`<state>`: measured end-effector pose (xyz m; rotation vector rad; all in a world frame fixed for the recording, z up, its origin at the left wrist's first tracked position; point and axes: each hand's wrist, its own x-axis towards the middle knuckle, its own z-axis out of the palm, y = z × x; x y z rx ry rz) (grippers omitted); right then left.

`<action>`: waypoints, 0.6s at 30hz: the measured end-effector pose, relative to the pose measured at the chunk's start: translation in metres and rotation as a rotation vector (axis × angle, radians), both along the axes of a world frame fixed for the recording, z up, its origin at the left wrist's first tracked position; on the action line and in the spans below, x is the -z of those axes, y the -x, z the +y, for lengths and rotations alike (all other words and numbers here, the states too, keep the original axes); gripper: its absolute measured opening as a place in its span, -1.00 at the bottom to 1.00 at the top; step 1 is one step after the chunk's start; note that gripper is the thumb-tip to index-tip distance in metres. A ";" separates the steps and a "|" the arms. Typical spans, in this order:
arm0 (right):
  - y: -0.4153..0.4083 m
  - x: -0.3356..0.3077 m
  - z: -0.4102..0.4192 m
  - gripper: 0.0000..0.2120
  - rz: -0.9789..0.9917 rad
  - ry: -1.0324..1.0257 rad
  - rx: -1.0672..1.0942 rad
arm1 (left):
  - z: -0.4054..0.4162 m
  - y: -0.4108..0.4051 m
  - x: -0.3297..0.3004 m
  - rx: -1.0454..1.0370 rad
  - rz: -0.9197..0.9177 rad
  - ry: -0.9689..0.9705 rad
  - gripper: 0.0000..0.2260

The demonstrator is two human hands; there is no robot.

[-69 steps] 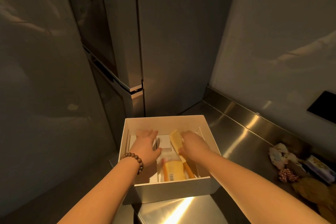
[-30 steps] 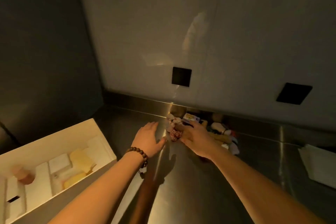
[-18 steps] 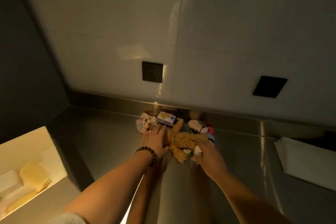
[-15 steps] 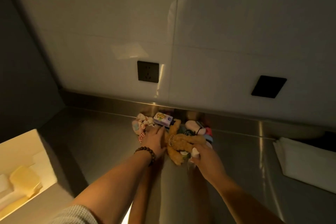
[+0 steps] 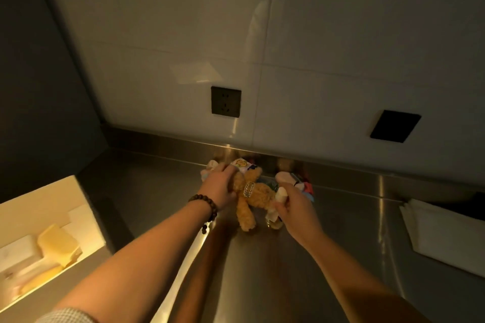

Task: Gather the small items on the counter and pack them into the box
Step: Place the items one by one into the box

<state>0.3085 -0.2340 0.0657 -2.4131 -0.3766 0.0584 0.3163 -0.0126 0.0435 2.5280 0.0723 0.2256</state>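
A pile of small items lies on the steel counter [image 5: 262,270] against the back wall. A tan plush bear [image 5: 253,195] lies at its front. My left hand [image 5: 219,187], with a bead bracelet on the wrist, rests on the bear's left side and the items behind it. My right hand [image 5: 291,204] grips small white items [image 5: 280,194] at the bear's right side. A small printed box [image 5: 241,164] and pale soft pieces [image 5: 284,177] lie behind. The white packing box [image 5: 52,191] stands at the left, holding yellow and white items [image 5: 56,245].
A folded white cloth [image 5: 443,233] lies at the counter's right. Two black wall sockets [image 5: 225,101] sit on the tiled wall above the pile. A dark panel [image 5: 39,73] rises at the left beside the packing box.
My view swung from the box to the pile at the wall. Both hands left the box, reached the pile and closed in around the plush bear.
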 end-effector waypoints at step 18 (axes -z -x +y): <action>0.067 -0.091 0.227 -0.50 -0.191 -0.213 -0.379 | 0.261 0.228 -0.150 -0.378 -0.032 -0.236 -0.56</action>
